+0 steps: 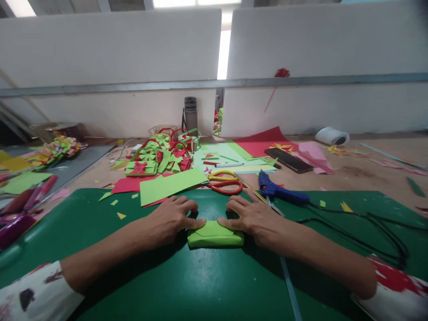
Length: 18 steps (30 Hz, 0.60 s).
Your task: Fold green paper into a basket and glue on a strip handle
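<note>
A folded piece of bright green paper (216, 238) lies on the green mat in front of me, shaped like a small flat packet with a thick front edge. My left hand (175, 218) holds its left end, thumb on the top edge and fingers curled on the far side. At the right end, my right hand (249, 216) grips it the same way, thumb pressed on the upper edge. The two thumbs point toward each other with a short gap between. Just beyond my fingers lie scissors (227, 186) with red and yellow handles.
A blue glue gun (281, 191) rests right of the scissors, its black cord (361, 240) looping across the green mat (214, 285). Behind are green paper sheets (172, 185), a pile of paper bows (160, 156), a dark phone (289, 160) and a bottle (190, 116). Paper scraps lie scattered.
</note>
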### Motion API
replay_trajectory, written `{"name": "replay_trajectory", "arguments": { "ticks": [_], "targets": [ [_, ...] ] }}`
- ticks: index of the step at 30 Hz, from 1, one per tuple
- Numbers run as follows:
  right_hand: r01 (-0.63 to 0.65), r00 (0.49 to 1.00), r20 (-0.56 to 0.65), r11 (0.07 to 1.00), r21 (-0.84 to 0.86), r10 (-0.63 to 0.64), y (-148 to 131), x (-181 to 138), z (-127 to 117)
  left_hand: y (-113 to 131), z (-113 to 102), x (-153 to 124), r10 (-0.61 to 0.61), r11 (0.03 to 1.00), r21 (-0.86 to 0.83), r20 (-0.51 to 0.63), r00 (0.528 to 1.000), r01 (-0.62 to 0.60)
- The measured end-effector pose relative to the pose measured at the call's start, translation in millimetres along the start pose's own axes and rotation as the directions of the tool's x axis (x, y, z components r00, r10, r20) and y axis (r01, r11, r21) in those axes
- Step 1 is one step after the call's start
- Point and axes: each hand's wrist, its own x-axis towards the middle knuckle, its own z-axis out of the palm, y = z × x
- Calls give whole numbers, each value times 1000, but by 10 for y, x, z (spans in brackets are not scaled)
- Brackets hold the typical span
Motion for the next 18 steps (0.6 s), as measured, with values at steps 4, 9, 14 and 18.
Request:
{"name": "replay_trajectory", "arguments": {
  "ticks": [4,9,14,18],
  "targets": [
    [0,1000,15,999,34,0,-66,48,-27,7,19,88,25,999,27,14,1000,-25],
    [26,999,-17,999,-21,-27,-90,86,4,-9,67,88,48,998,50,-19,999,-47],
    [-17,1000,-10,1000,-25,17,-20,2,33,-7,43,-13,13,1000,25,-17,1000,-12],
    [-35,999,-33,998,-53,33,52,-86,106,6,22,-90,-37,999,-40,-4,999,37]
  ]
}}
